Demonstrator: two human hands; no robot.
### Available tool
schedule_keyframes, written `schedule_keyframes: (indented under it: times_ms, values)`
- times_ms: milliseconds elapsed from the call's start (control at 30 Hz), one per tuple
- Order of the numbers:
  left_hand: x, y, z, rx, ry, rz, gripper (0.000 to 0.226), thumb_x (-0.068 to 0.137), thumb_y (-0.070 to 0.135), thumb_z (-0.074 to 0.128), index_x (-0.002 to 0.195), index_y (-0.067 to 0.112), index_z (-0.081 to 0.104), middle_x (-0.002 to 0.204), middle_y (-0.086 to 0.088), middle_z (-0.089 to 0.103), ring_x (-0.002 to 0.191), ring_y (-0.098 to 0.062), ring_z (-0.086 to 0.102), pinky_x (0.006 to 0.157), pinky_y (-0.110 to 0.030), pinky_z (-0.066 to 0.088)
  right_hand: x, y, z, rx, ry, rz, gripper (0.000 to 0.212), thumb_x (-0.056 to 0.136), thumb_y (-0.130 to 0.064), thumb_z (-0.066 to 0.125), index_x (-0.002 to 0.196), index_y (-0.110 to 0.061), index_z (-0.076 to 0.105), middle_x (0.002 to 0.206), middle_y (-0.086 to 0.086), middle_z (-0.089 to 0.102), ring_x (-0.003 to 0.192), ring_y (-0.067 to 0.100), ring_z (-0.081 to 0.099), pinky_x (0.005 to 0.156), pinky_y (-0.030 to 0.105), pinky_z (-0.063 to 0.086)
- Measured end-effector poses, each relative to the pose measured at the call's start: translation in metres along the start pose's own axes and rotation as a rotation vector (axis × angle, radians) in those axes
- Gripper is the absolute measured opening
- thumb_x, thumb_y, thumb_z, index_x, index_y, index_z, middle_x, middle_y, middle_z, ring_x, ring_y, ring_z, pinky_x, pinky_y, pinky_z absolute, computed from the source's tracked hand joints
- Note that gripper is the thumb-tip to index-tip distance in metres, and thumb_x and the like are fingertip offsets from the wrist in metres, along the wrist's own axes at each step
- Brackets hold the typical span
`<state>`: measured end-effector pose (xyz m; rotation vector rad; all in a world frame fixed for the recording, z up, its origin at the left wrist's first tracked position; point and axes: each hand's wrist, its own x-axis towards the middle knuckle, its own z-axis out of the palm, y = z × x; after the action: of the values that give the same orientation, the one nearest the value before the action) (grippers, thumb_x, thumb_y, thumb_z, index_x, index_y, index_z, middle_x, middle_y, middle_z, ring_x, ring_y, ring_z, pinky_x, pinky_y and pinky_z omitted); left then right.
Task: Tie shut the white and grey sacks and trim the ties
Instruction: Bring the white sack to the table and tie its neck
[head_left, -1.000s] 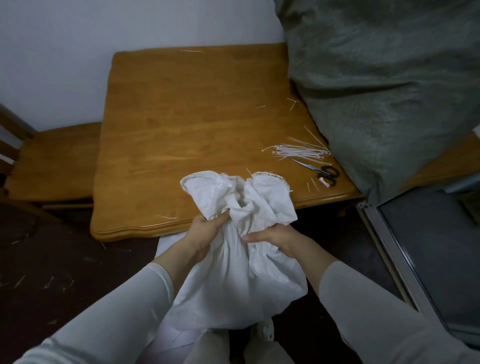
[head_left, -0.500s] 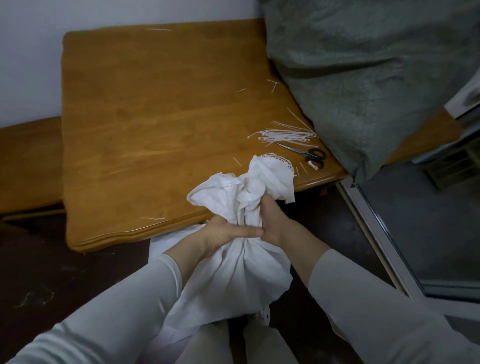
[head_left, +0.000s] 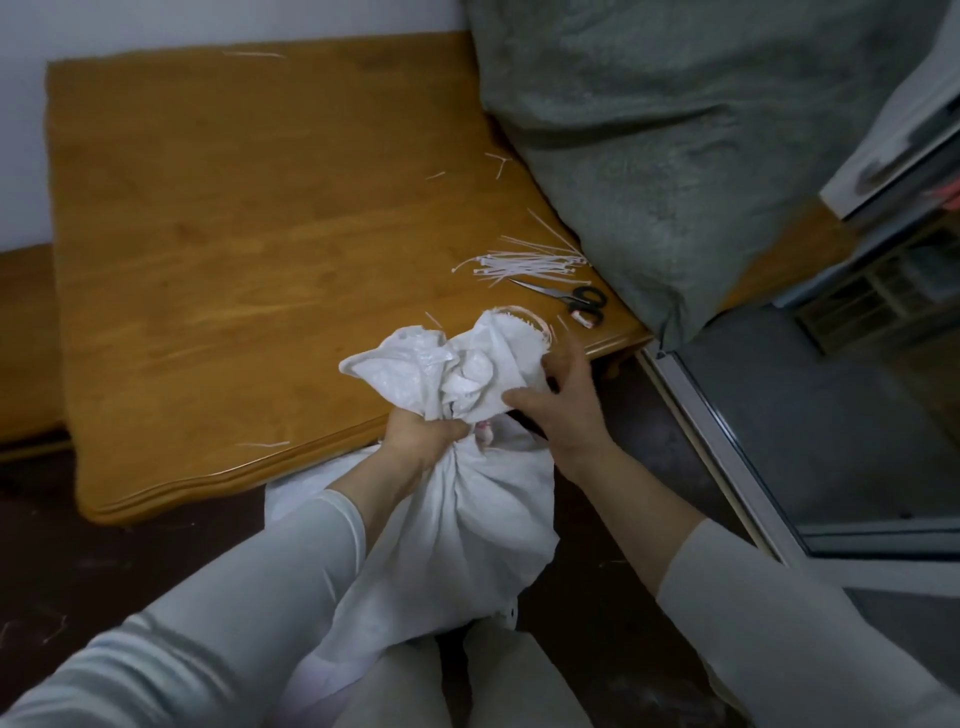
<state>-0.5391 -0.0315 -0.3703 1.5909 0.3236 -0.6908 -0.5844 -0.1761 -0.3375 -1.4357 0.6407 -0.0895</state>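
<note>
Gripping noted at the left hand (head_left: 423, 434): clenched round the gathered neck of the white sack (head_left: 457, 525), which is held upright below the near table (head_left: 249, 270) edge, against the knees. The right hand (head_left: 563, 400) is closed loosely on the ruffled mouth above the neck, thumb and fingers pinching the cloth. No tie is seen on the neck yet.

Ties (head_left: 524, 262): a loose white bundle, laid near the table's right corner. Scissors (head_left: 569, 297): just beside the bundle, toward the near edge, blades shut. Grey sack (head_left: 675, 130): bulky, rested on the table's right side, close behind the ties; whether it is tied cannot be told.

Risks, as judged: the neck may spring open if the left grip is eased while a tie is fetched; the scissors, near the edge, may be knocked off by the reaching sleeve; a tie may be dragged off with the bundle.

Room: the table's left and middle are bare but for clippings (head_left: 262, 445). A clear reach to the ties is open for the right hand; a door frame (head_left: 727, 467) closes off the right.
</note>
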Motion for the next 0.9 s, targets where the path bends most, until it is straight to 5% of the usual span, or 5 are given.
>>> schedule_keyframes:
  times_ms: [233,467,600,700,900]
  values:
    - [-0.005,0.003,0.011,0.041,0.028,-0.016,0.050,0.067,-0.013,0.072,0.112,0.004,0.058,0.111,-0.012,0.064,0.102,-0.029,0.061,0.093,-0.041,0.051,0.011,0.007,0.009,-0.539,-0.024,-0.011,0.020,0.091,-0.012,0.055,0.107,-0.004,0.065,0.103,0.015,0.066,0.092,0.024,0.060,0.086,0.042,0.051]
    - [-0.004,0.006,0.005,-0.055,0.091,0.014,0.052,0.059,-0.009,0.080,0.106,0.007,0.062,0.104,-0.007,0.068,0.100,-0.025,0.064,0.082,-0.033,0.052,0.019,-0.020,0.031,-0.226,-0.336,0.260,0.039,0.085,-0.002,0.053,0.120,-0.019,0.059,0.112,0.014,0.065,0.089,0.026,0.063,0.073,0.040,0.052]
    - [-0.005,0.011,0.011,0.079,0.098,-0.026,0.045,0.064,-0.009,0.077,0.103,0.005,0.059,0.101,-0.004,0.062,0.097,-0.022,0.060,0.080,-0.028,0.047,0.018,-0.021,-0.006,-0.651,-0.171,-0.606,0.059,0.071,0.000,0.053,0.126,-0.021,0.051,0.134,0.008,0.050,0.123,0.023,0.048,0.102,0.035,0.042]
    - [-0.001,0.014,0.010,0.071,-0.033,-0.061,0.026,0.078,-0.005,0.067,0.094,0.014,0.061,0.090,-0.001,0.063,0.104,-0.031,0.062,0.069,-0.024,0.049,0.026,-0.011,-0.017,-1.218,-0.614,-1.281,0.074,0.069,-0.001,0.055,0.137,-0.024,0.041,0.149,0.011,0.035,0.139,0.032,0.030,0.113,0.046,0.026]
    - [-0.004,0.013,0.025,0.520,0.123,0.049,0.044,0.096,-0.005,0.036,0.137,0.011,0.031,0.127,-0.011,0.046,0.120,-0.017,0.054,0.100,-0.019,0.040,0.045,-0.006,0.014,-1.742,-0.816,-1.404,0.090,0.070,-0.017,0.072,0.147,-0.023,0.026,0.153,0.001,0.032,0.144,0.034,0.018,0.109,0.063,-0.001]
